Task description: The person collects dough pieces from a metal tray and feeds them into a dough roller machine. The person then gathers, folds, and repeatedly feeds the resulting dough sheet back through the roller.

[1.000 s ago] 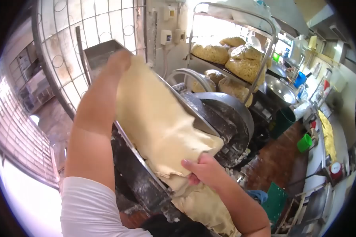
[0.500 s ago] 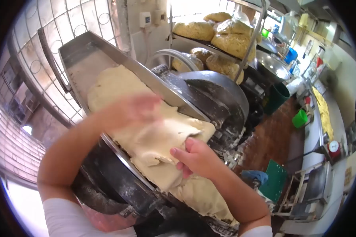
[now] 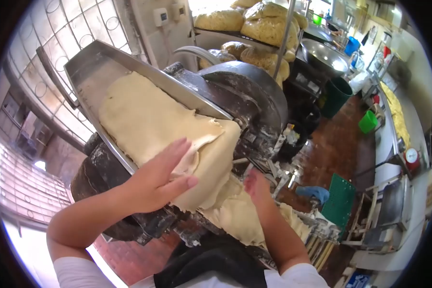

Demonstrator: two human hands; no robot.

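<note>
At left, the metal trough (image 3: 173, 91) slants across, with the dough sheet (image 3: 139, 113) lying along it; the sheet's near end, pinched by the right hand half a second ago, now drapes over the trough's lower end. The left hand (image 3: 158, 180), blurred higher over the sheet then, is now down at its folded edge, fingers extended together and thumb spread wide, gripping nothing; whether the fingertips press the dough is unclear. Below the drape, the crumpled dough (image 3: 240, 211) sits in folds. Farther right, the right hand (image 3: 258, 185) is off the sheet's end, fingers slightly bent; I cannot tell whether they touch anything.
</note>
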